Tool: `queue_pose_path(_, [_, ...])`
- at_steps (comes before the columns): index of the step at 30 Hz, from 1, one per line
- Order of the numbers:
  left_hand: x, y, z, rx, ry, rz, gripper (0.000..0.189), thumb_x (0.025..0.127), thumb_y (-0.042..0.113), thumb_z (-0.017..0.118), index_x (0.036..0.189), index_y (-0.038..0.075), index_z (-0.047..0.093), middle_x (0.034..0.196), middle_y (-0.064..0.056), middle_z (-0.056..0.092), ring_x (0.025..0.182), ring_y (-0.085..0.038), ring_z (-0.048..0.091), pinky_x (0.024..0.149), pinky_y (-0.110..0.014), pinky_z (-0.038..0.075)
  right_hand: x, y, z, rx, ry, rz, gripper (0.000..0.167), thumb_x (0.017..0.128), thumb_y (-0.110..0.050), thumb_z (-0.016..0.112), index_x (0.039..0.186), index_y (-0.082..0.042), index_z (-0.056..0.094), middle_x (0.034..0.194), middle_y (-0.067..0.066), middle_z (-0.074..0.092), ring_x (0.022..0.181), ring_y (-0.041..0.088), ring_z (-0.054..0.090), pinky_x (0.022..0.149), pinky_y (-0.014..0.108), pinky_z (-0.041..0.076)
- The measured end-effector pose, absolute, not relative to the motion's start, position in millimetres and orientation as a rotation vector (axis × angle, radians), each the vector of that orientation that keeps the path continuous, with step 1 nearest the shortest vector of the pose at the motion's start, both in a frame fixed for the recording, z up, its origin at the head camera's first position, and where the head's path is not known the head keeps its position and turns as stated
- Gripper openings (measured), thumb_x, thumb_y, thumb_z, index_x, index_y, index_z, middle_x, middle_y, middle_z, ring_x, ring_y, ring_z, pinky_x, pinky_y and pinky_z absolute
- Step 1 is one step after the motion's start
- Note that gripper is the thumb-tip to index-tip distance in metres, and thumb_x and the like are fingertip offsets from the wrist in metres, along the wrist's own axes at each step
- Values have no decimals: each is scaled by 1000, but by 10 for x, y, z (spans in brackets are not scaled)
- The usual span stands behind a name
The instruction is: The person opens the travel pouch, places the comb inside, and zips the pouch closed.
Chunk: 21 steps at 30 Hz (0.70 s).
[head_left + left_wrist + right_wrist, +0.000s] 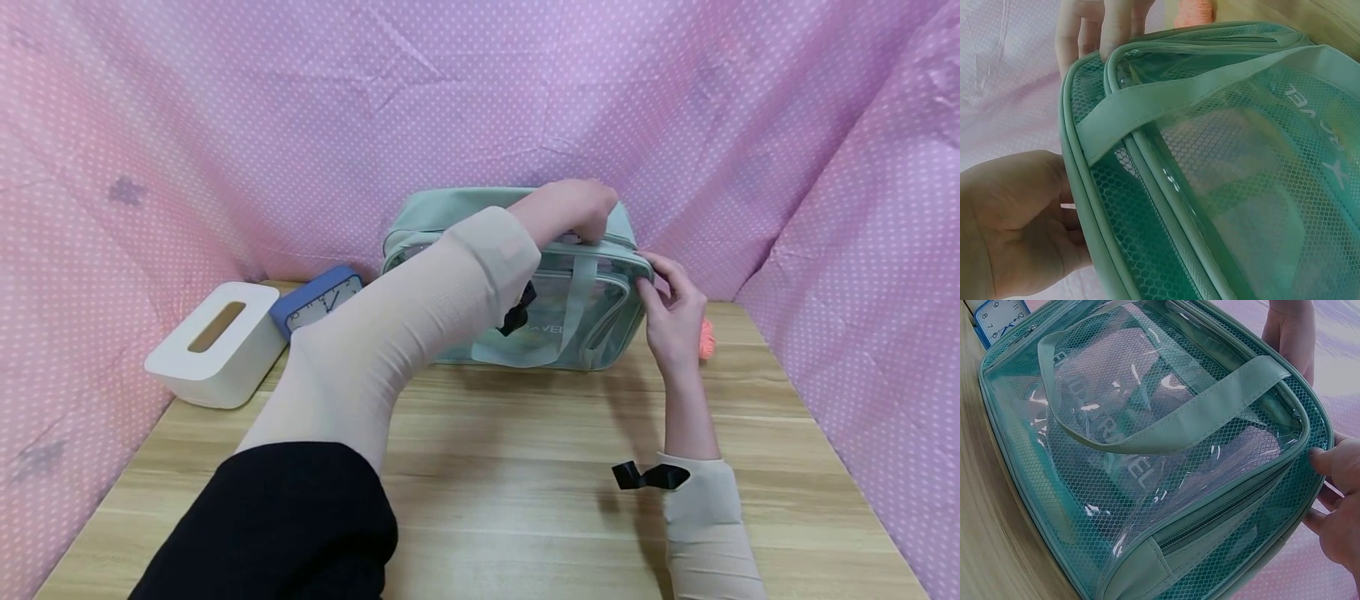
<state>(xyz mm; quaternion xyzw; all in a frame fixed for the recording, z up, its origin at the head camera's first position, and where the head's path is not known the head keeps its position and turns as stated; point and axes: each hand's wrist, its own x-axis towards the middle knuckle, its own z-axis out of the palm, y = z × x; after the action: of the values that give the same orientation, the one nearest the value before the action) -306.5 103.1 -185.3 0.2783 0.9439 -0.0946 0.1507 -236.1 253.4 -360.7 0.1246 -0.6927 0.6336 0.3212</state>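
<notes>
A mint-green clear travel bag (517,312) with mesh-patterned sides, a strap handle and "TRAVEL" lettering stands at the back of the table. My left hand (577,208) reaches across to the bag's top right, near its zip. Its fingers curl at the top edge in the left wrist view, the left hand (1016,225) partly covered by the bag. With thumb in front and fingers behind, my right hand (675,312) pinches the bag's upper right corner. In the right wrist view, the right hand (1341,494) grips the rim beside a side zip.
A white tissue box (217,342) stands at the left, touching or nearly touching a blue square clock (318,300). Behind the right hand lies a coral-coloured ball-like thing (707,339), partly hidden. Pink dotted cloth (480,100) hangs around the wooden table (517,500).
</notes>
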Motion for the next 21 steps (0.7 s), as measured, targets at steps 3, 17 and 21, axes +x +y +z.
queue_pose_path(3, [-3056,993,-1830,819,2713,-247,28,103,13,40,128,14,54,107,2,51,85,-12,46,73,-23,39,-2360,2537,-3608,337,-1820,1656,28,97,4,64,125,7,69,116,-8,71,112,8,66,91,16,54])
queue_pose_path(17, [-3226,886,-1857,809,2792,48,20,108,19,32,106,17,52,80,6,37,60,-6,28,61,-19,31,-2360,2552,-3608,357,-1827,1651,27,97,2,65,124,7,69,119,-7,71,116,9,66,94,18,54])
queue_pose_path(21, [-3257,855,-1850,789,2831,118,23,106,18,36,85,21,42,69,7,35,53,-5,25,53,-17,27,-2356,2557,-3602,355,-1851,1630,27,98,0,65,124,6,69,123,0,71,117,9,65,93,17,54])
